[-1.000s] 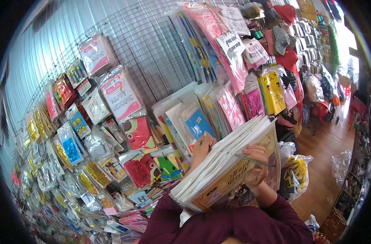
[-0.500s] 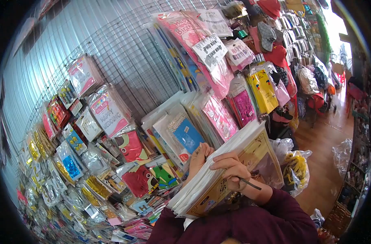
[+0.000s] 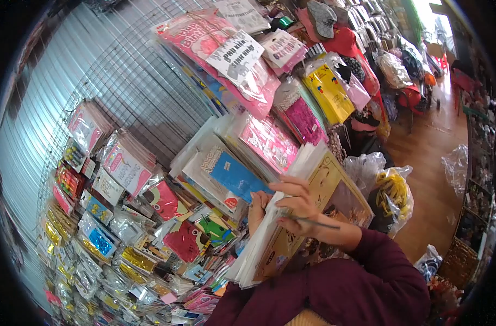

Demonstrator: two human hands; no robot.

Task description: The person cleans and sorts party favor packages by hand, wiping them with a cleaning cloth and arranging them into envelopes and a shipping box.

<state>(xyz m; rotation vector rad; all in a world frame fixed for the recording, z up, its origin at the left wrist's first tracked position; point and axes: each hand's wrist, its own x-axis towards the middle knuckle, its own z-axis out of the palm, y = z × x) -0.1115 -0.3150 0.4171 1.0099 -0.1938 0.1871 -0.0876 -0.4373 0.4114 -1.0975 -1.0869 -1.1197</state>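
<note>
A stack of flat packages in clear plastic, the outer one gold with dark print, leans tilted against my body. Behind its upper-left edge, my left hand grips the edges of the stack; most of its fingers are hidden. Over the same edge comes my right hand, its fingers bent and a thin dark stick held between them. Just beyond my hands hangs a blue packet.
A wire grid on the left wall carries many hanging party packets. Caps hang at the upper right. A plastic bag with yellow things stands right of the stack, beside the wooden floor.
The view has shifted, so the hanging goods sit further left. My right hand has moved up to the stack's edge, near my left hand, and its fingers are more spread.
</note>
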